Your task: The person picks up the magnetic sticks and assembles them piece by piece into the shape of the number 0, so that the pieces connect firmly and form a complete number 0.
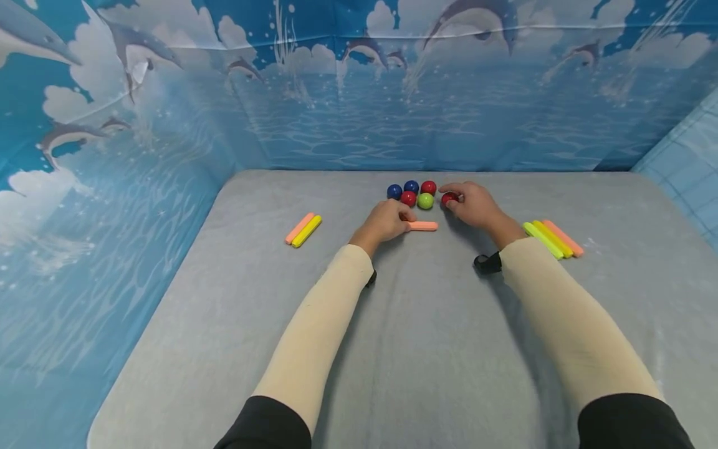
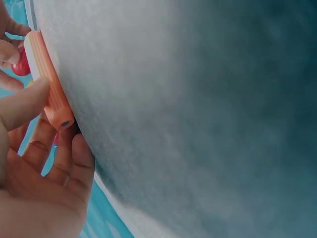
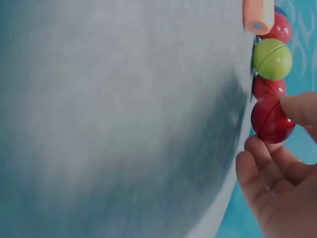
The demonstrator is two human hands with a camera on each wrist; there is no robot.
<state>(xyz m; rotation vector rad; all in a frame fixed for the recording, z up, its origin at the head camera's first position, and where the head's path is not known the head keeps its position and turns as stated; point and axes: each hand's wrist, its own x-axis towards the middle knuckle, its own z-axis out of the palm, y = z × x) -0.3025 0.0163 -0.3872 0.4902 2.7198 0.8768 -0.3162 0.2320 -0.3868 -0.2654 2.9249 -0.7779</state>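
My left hand (image 1: 386,219) pinches an orange highlighter (image 1: 424,226) near one end; its ribbed side and a small dark hole in its end show in the left wrist view. A glossy red ball (image 3: 272,119) with a seam is held between the thumb and fingers of my right hand (image 1: 475,204). Just left of that hand is a cluster: two blue balls (image 1: 411,186), two other red balls (image 1: 429,187) and a light green ball (image 1: 426,201). The orange highlighter lies in front of the cluster, roughly crosswise.
An orange and a yellow highlighter (image 1: 306,231) lie side by side on the left of the grey table (image 1: 269,324). On the right, beside my right forearm, are a green, a yellow and an orange highlighter (image 1: 563,238). A dolphin-print curtain (image 1: 359,118) hangs behind the table.
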